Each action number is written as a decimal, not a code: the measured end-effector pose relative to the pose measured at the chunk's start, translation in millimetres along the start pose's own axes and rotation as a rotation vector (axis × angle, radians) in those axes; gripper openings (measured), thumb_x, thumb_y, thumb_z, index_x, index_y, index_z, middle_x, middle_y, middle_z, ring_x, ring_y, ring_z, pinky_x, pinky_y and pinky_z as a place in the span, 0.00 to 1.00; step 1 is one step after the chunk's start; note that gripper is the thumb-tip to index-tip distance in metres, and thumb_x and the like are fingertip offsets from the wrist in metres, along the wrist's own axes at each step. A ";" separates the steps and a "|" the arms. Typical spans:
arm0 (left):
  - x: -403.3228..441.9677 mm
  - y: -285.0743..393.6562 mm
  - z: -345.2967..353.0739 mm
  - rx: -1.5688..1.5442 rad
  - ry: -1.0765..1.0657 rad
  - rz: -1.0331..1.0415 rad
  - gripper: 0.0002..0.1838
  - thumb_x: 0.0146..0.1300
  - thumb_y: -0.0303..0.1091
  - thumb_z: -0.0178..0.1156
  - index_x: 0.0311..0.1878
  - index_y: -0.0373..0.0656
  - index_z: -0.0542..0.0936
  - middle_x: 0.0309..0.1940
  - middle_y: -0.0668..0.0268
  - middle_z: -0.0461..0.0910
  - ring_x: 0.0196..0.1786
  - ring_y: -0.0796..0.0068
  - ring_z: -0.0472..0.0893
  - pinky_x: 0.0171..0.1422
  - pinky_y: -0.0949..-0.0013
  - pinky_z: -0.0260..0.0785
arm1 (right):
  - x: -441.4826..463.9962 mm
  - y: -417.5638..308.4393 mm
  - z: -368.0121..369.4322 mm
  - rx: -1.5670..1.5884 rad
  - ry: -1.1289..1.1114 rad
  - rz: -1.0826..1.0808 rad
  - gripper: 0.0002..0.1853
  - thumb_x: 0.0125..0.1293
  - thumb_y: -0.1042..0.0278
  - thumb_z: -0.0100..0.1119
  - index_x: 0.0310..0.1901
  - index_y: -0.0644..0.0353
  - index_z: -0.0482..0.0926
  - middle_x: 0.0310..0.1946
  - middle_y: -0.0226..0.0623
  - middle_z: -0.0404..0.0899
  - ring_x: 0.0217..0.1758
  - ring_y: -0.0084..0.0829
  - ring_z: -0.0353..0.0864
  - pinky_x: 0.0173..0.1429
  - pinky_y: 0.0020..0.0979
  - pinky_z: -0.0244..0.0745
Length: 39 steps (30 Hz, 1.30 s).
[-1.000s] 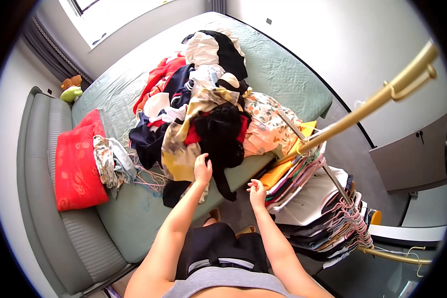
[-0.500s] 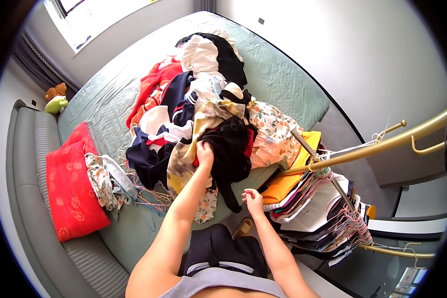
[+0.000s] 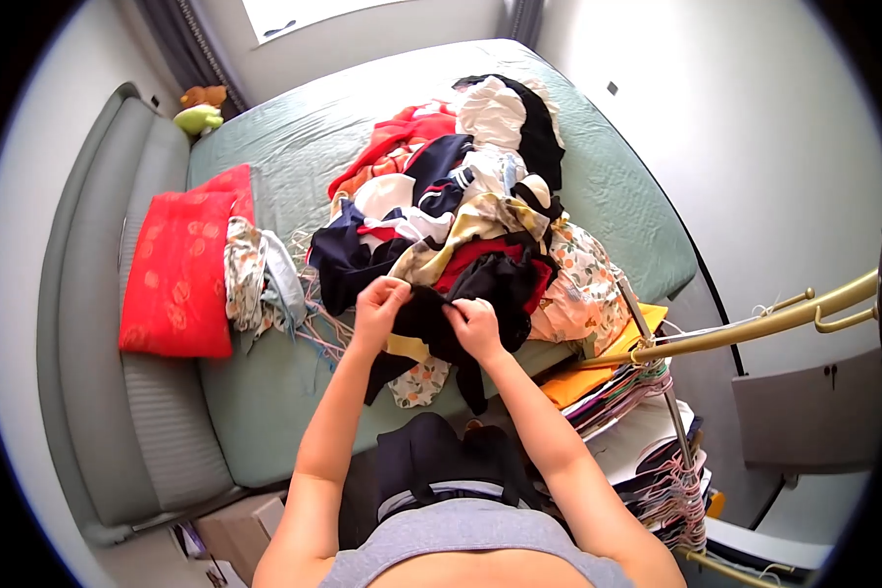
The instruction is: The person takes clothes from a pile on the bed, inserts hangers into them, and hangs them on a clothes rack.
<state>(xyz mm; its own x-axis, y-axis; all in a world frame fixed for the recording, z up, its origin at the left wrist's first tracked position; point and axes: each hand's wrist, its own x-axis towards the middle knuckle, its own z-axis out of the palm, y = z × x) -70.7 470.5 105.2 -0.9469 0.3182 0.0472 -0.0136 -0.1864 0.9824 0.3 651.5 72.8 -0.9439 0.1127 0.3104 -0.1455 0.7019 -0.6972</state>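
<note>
Between both hands a black garment [image 3: 425, 318] is stretched at the near edge of a clothes heap. My left hand [image 3: 380, 306] is closed on its left side, and my right hand [image 3: 475, 325] pinches it a short way to the right. Just beyond lie more black cloth with red [image 3: 500, 279] and a yellow-grey patterned garment [image 3: 480, 218]. Under the black garment, a floral cloth [image 3: 421, 382] shows at the bed's edge. What kind of garment I hold is not clear.
The heap lies on a green-sheeted bed [image 3: 265, 421]. A red pillow [image 3: 181, 274] with folded floral cloth [image 3: 250, 274] and loose hangers [image 3: 328, 328] is at left. At right stands a gold rack [image 3: 755, 328] with several hung clothes [image 3: 637, 436].
My right hand has come up from beside the rack and taken hold of the black garment. My left hand has drawn it nearer from the heap. The view has shifted.
</note>
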 end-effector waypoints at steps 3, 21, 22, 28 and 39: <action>-29.5 41.5 -13.2 0.230 -0.118 0.036 0.06 0.56 0.25 0.64 0.36 0.40 0.77 0.22 0.75 0.75 0.26 0.93 0.69 0.30 0.84 0.59 | -9.8 -27.5 -24.0 0.748 0.008 0.188 0.05 0.64 0.75 0.51 0.35 0.64 0.77 0.24 0.27 0.75 0.30 0.13 0.68 0.36 0.18 0.65; -219.9 1.6 -165.2 -0.185 0.544 -0.534 0.12 0.59 0.33 0.45 0.40 0.43 0.78 0.33 0.60 0.81 0.37 0.62 0.82 0.39 0.61 0.77 | -115.4 -8.2 9.6 0.769 -0.297 0.226 0.09 0.64 0.70 0.56 0.34 0.68 0.78 0.23 0.20 0.73 0.30 0.13 0.67 0.35 0.20 0.65; -226.4 22.8 -170.7 -0.341 0.641 -0.423 0.12 0.60 0.34 0.45 0.40 0.44 0.78 0.35 0.61 0.80 0.39 0.62 0.81 0.41 0.60 0.77 | -122.0 -23.1 21.1 0.791 -0.387 0.218 0.08 0.63 0.70 0.57 0.34 0.68 0.78 0.24 0.20 0.74 0.31 0.13 0.68 0.36 0.20 0.66; -243.0 108.7 -238.5 -0.760 0.680 -0.067 0.12 0.67 0.38 0.46 0.44 0.44 0.77 0.41 0.63 0.80 0.46 0.62 0.78 0.54 0.58 0.72 | -123.9 -120.9 79.8 1.126 -0.654 0.295 0.08 0.66 0.69 0.54 0.40 0.65 0.79 0.30 0.17 0.75 0.34 0.10 0.68 0.41 0.17 0.65; -263.6 -22.4 -340.2 0.228 0.456 -0.791 0.09 0.50 0.34 0.67 0.32 0.41 0.80 0.21 0.72 0.75 0.25 0.79 0.74 0.28 0.72 0.66 | -90.5 -94.8 227.6 0.801 -0.184 0.629 0.13 0.66 0.63 0.55 0.35 0.68 0.78 0.27 0.21 0.75 0.32 0.14 0.68 0.39 0.20 0.65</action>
<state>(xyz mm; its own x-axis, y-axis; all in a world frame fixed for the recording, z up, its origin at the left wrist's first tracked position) 69.9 74.6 9.2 -0.7250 -0.1289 -0.6766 -0.6888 0.1305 0.7131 32.1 414.7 -36.2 -0.9384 0.1407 -0.3155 0.2987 -0.1283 -0.9457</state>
